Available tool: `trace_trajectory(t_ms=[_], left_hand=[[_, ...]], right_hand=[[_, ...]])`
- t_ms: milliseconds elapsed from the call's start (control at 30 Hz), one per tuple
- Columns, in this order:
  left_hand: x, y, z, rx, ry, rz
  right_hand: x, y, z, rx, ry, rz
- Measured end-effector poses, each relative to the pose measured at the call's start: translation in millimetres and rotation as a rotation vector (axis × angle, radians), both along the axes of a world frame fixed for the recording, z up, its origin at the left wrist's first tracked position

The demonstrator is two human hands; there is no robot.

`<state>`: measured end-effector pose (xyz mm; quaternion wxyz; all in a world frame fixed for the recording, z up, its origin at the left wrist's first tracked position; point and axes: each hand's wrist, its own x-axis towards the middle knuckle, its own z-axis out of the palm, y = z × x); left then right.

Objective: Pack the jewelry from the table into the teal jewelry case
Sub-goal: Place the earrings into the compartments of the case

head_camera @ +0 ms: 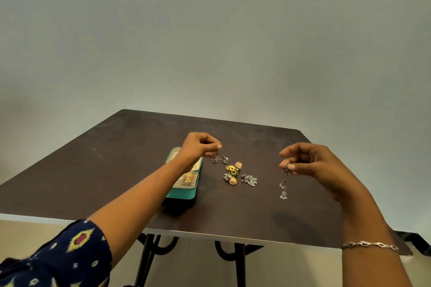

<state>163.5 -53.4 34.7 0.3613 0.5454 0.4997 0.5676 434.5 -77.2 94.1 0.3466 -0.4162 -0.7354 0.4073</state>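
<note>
**As both hands pinch earrings, the teal jewelry case (184, 191) lies left**

Nearer it, the left hand (198, 148) pinches a small silver earring (219, 158) just right of the open case, whose long axis runs away from the person. Well apart, the right hand (310, 163) pinches a dangling earring (284, 184) hanging straight down. Between them loose pieces (235, 173) lie on the table (116, 158).
</note>
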Motion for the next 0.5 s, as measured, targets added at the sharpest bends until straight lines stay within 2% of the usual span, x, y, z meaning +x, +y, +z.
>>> trace_trajectory(t_ms=[367, 500], left_hand=[[-23.4, -6.1, -3.4, -0.041, -0.013, 0.074], [-30.3, -10.1, -6.6, -0.047, -0.074, 0.082]], right_hand=[[-18.4, -3.4, -1.1, -0.008, -0.007, 0.067], [-25.7, -5.0, -3.6, -0.016, -0.014, 0.082]])
